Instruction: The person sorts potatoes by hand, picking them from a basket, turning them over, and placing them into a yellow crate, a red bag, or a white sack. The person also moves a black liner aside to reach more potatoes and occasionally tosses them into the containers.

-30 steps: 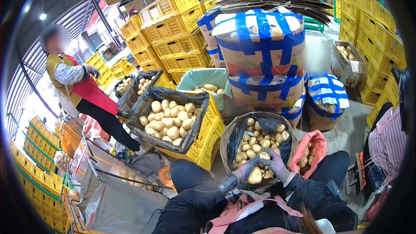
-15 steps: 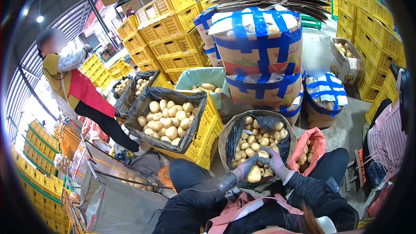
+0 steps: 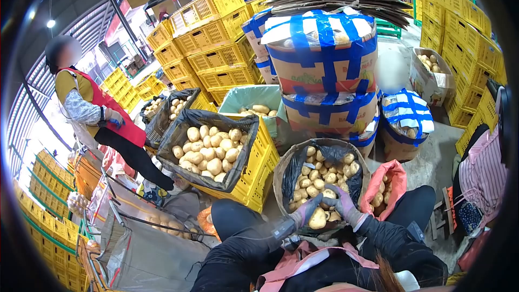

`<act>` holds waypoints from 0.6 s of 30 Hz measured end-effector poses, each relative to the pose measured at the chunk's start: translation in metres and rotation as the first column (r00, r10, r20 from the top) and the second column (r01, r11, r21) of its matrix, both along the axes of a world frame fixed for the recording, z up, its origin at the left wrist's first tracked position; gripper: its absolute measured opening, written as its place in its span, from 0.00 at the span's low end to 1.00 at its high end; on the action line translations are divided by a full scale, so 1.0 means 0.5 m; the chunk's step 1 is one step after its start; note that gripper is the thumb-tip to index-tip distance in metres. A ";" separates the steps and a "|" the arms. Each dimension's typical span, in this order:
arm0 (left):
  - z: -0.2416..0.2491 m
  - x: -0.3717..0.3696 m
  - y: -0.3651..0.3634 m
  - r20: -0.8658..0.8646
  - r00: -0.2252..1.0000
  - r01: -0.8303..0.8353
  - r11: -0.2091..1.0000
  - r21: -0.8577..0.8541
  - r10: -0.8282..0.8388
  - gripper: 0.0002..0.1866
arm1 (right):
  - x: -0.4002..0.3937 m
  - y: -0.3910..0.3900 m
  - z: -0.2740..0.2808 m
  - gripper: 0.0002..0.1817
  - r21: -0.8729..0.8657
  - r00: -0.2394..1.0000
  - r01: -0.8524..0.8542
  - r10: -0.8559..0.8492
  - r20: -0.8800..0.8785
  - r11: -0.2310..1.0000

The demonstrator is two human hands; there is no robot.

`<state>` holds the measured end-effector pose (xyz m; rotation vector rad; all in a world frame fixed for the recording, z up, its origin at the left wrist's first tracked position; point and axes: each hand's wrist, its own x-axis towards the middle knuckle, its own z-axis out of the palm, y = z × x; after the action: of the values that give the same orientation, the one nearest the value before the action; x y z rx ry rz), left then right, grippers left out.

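Both my hands wear purplish-grey gloves and meet over the near side of a round carton point(image 3: 279, 181) lined with black plastic and filled with potatoes point(image 3: 319, 176). My left hand point(image 3: 306, 212) is closed around a large pale potato point(image 3: 318, 218). Close beside it, my right hand point(image 3: 343, 205) curls its fingers at another potato point(image 3: 328, 193) between the two hands; its exact grip is partly hidden. To the right of the carton stands a red mesh sack point(image 3: 393, 176) with potatoes inside.
A yellow crate point(image 3: 257, 165) of potatoes stands left of the carton. Taped cartons point(image 3: 324, 59) are stacked ahead. At left a person in a red apron point(image 3: 120, 111) stands; a striped sleeve point(image 3: 484, 167) shows at right. A grey sack point(image 3: 151, 254) lies near left.
The person at left has lowered a raised arm to the front of the apron and stands more upright. My hands and the potatoes stay nearly in place.
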<state>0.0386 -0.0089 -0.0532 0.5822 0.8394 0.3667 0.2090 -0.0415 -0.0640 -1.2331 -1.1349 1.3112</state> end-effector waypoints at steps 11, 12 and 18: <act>-0.007 -0.029 0.001 0.142 0.988 0.058 0.998 -0.015 -0.055 0.27 | 0.003 -0.002 -0.008 0.25 0.050 0.993 -0.113 0.115 -0.028 0.992; 0.071 -0.031 -0.009 0.089 0.996 0.006 0.999 -0.046 -0.002 0.29 | 0.020 0.013 0.007 0.24 0.033 0.992 -0.112 0.113 -0.059 0.993; 0.440 -0.218 0.376 0.132 0.946 -0.295 0.616 0.730 0.297 0.18 | 0.200 0.233 0.239 0.24 0.011 0.990 -0.141 0.141 -0.020 0.990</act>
<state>-0.0705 0.1791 0.1669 1.2167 0.7676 1.0536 0.3089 0.0749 0.0556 -1.1464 -1.2304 1.4191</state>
